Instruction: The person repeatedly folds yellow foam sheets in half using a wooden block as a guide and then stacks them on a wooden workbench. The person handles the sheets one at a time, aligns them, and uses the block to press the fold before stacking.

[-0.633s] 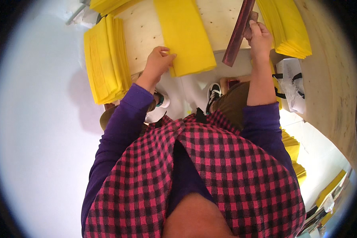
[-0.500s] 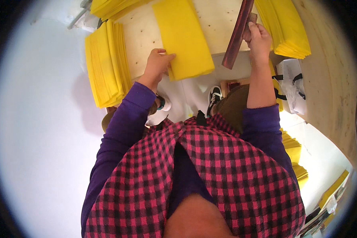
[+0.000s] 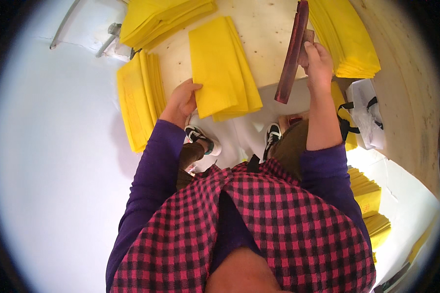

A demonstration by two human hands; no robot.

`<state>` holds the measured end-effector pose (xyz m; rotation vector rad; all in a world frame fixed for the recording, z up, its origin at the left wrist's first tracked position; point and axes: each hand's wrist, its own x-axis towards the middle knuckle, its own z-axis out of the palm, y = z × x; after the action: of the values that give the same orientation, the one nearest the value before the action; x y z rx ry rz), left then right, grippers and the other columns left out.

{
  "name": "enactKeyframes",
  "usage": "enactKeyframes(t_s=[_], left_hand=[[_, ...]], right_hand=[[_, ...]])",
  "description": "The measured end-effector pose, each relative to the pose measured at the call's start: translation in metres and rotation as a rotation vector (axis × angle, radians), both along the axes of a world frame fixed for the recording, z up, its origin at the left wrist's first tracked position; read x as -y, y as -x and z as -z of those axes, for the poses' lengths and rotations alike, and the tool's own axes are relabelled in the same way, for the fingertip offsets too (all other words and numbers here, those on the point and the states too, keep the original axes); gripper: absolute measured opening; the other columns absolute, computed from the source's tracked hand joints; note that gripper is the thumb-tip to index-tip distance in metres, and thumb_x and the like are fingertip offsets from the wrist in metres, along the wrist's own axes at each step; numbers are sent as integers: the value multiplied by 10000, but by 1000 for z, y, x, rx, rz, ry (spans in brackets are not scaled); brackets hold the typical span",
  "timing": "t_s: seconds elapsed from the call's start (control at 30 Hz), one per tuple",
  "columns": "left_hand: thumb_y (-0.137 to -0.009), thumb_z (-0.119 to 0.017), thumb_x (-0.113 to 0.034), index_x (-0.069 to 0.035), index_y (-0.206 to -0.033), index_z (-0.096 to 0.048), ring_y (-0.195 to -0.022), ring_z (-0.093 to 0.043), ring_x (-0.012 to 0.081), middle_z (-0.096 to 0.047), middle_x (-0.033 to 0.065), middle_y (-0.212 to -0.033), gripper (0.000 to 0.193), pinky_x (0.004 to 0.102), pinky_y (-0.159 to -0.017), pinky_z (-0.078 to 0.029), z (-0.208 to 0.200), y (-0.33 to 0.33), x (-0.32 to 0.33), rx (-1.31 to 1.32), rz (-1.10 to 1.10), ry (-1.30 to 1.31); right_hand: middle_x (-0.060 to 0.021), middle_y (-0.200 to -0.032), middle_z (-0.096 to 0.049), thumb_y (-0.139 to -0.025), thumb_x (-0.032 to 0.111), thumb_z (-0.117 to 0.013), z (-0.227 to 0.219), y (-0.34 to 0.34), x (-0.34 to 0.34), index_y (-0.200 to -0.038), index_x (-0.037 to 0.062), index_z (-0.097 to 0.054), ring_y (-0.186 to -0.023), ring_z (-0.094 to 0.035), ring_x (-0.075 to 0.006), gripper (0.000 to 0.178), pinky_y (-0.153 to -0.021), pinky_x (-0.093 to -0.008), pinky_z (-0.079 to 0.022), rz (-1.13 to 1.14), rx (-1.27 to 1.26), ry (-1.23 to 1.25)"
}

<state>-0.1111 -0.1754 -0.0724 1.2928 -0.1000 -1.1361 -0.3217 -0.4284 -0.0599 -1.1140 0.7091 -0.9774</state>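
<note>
A flat folded yellow cloth piece [image 3: 212, 68] lies over the near edge of the wooden table. My left hand [image 3: 183, 100] pinches its left edge between thumb and fingers, and the upper piece is turned askew, fanned apart from the yellow layer under it. In my right hand [image 3: 319, 66] is a long, narrow, dark red-stained bar [image 3: 292, 58] with a short wooden block handle [image 3: 305, 49]. My fingers close round that handle. The bar is held up slanting, right of the yellow cloth and apart from it. Its underside cannot be seen.
Yellow stacks stand on the table [image 3: 173, 58] at left [image 3: 141, 100], far left [image 3: 166, 19] and right [image 3: 344, 39]. A white bag [image 3: 366, 115] with black straps hangs at the right. More yellow stacks [image 3: 366, 195] sit lower right. My shoes [image 3: 200, 136] show below the table edge.
My left hand has moved left and a little nearer, swinging the upper yellow piece askew so the layer beneath shows on the right. My right hand still holds the bar, slightly nearer.
</note>
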Motion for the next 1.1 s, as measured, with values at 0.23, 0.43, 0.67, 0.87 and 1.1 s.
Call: enactKeyframes(t_s=[0.23,0.43,0.67,0.87,1.1], left_hand=[[-869,-378,-10,28,-1232,-400,-1079,-538,278,-506,167,-1217,365,389,-943,-429,0,13,-23,-50,40,17],[-862,-433,-28,2,-1225,-434,-1076,-545,257,-534,143,-1196,364,379,-944,-429,2,25,-37,-113,40,45],[-851,-458,-7,5,-1226,-443,-1023,-580,262,-559,146,-1167,375,375,-897,-469,7,28,-38,-17,35,-10],[-840,-461,2,24,-1234,-428,-1048,-566,282,-540,166,-1190,395,395,-922,-455,-5,17,-41,-94,23,123],[-858,-449,-3,24,-1208,-431,-1031,-570,272,-546,157,-1170,352,371,-908,-462,9,35,-18,-9,-30,113]], right_hand=[[13,-545,-488,-846,178,-580,-1,0,-1,-714,37,-561,-435,-376,-48,194,-399,-216,-273,-20,24,3],[10,-544,-494,-843,183,-580,1,-1,0,-716,41,-564,-426,-375,-50,191,-393,-216,-273,-14,28,0],[11,-535,-490,-840,182,-579,6,-3,1,-705,45,-566,-411,-371,-50,193,-378,-218,-261,-19,15,46],[11,-522,-483,-841,175,-582,9,-5,3,-698,44,-562,-402,-366,-52,195,-372,-218,-261,-25,35,29],[4,-537,-503,-846,173,-585,14,-7,0,-705,35,-566,-416,-384,-53,198,-381,-215,-269,-66,-26,55]])
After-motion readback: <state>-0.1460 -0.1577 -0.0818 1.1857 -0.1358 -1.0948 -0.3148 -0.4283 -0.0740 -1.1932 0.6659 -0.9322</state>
